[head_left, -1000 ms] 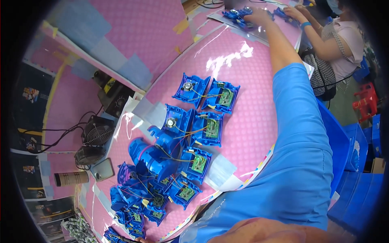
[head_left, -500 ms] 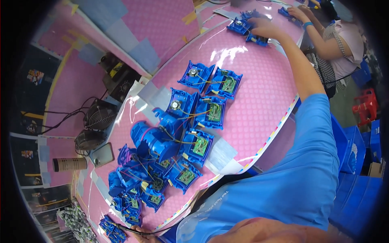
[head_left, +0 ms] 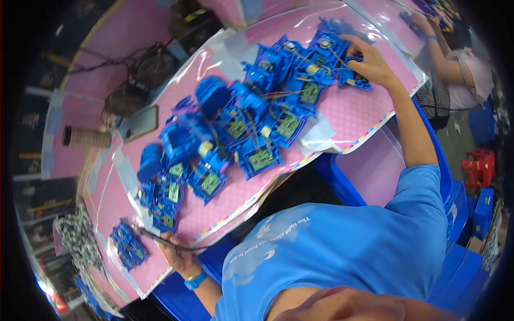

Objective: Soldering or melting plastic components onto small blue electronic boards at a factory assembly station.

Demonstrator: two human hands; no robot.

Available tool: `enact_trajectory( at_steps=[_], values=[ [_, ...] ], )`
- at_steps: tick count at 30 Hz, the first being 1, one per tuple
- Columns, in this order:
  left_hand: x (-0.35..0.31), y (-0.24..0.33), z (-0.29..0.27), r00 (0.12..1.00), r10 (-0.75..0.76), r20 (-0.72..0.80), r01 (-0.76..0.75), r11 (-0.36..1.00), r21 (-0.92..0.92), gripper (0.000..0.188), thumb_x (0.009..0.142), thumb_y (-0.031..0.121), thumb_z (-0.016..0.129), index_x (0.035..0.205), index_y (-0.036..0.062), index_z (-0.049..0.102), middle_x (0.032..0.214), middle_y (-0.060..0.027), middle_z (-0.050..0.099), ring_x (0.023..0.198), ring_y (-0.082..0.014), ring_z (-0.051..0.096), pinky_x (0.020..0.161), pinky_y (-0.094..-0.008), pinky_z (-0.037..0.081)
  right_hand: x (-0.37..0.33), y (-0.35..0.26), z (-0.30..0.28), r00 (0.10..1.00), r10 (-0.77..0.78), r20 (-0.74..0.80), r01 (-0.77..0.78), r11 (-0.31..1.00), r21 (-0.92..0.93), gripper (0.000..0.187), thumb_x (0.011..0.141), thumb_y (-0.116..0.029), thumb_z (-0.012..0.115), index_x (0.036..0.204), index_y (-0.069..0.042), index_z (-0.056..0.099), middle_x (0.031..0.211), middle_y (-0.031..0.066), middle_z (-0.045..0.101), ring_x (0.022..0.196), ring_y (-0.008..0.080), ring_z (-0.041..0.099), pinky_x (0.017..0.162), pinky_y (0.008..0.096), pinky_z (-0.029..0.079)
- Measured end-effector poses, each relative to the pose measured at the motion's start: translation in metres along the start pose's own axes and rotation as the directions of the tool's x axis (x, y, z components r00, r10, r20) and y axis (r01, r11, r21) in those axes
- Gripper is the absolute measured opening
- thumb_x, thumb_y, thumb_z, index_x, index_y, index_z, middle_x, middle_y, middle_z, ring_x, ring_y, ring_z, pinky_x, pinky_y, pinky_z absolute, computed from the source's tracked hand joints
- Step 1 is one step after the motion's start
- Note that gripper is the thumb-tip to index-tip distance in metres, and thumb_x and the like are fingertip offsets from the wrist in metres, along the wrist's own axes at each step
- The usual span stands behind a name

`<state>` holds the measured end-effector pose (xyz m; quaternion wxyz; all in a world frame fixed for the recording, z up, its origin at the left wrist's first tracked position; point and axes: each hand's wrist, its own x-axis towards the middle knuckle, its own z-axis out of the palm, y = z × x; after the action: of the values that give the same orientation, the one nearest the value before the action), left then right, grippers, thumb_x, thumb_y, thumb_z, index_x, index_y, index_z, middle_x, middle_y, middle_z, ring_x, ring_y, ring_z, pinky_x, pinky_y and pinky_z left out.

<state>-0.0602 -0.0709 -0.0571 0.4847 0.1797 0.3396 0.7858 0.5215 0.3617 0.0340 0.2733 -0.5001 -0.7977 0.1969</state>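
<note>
In my left hand (head_left: 179, 257), at the lower left, is a black soldering iron (head_left: 155, 235) with a cable. Its front end lies beside a small pile of blue parts with wires (head_left: 128, 245). At the far end of the table my right hand (head_left: 369, 61) grips a blue plastic housing (head_left: 327, 43) with a round metal part in it, its fingers curled over the edge. Under that hand lies another blue half (head_left: 355, 79). Next to them runs a crowded row of open blue housings with green circuit boards (head_left: 286, 125) and thin wires.
Small black fans (head_left: 155, 64), a phone (head_left: 140, 124) and a brown cup (head_left: 85, 137) stand along the left side. Grey-green parts (head_left: 77, 235) are heaped at lower left. A co-worker (head_left: 455, 69) sits at upper right. Blue bins (head_left: 450, 273) and a red stool (head_left: 478, 167) are at right.
My right hand has drawn the far blue housings nearer, against the row. The row now sits closer together. The view has shifted, and my left hand with the soldering iron shows more fully.
</note>
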Motion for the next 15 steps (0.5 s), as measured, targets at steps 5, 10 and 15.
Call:
enact_trajectory(
  at_steps=[5,10,15],
  values=[
    [0.0,-0.003,-0.002,0.999,0.05,0.017,-0.053,0.963,0.265,0.041,0.093,0.006,0.07,0.128,-0.0065,0.053,0.096,-0.0076,0.063,0.056,-0.0045,0.05,0.04,-0.0172,0.038,-0.001,-0.028,0.006,0.997,-0.079,0.018,0.079,0.997,-0.014,0.068,0.081,-0.011,0.068,0.147,-0.014,0.053,0.093,0.0075,0.069,0.085,0.0207,0.067,0.078,0.0352,0.054],
    [0.0,0.012,0.095,0.997,-0.034,-0.073,0.069,0.828,0.557,0.041,0.08,0.001,0.074,0.119,-0.0094,0.068,0.079,-0.0026,0.065,0.054,-0.0058,0.05,0.047,-0.0193,0.032,-0.035,-0.127,0.005,0.825,-0.48,-0.299,0.277,0.804,-0.526,0.053,0.09,-0.003,0.066,0.142,-0.009,0.06,0.122,0.0174,0.07,0.115,0.0342,0.066,0.099,0.0414,0.051],
    [-0.015,0.009,0.133,0.985,-0.144,0.092,0.068,0.824,0.563,0.055,0.079,0.0,0.084,0.131,-0.003,0.066,0.081,0.0054,0.063,0.056,0.0022,0.04,0.05,-0.0188,0.027,-0.095,-0.273,0.123,0.717,-0.689,-0.11,0.697,0.705,0.128,0.036,0.082,0.013,0.067,0.117,0.002,0.067,0.117,0.0195,0.073,0.105,0.0361,0.071,0.09,0.0427,0.056]
  ],
)
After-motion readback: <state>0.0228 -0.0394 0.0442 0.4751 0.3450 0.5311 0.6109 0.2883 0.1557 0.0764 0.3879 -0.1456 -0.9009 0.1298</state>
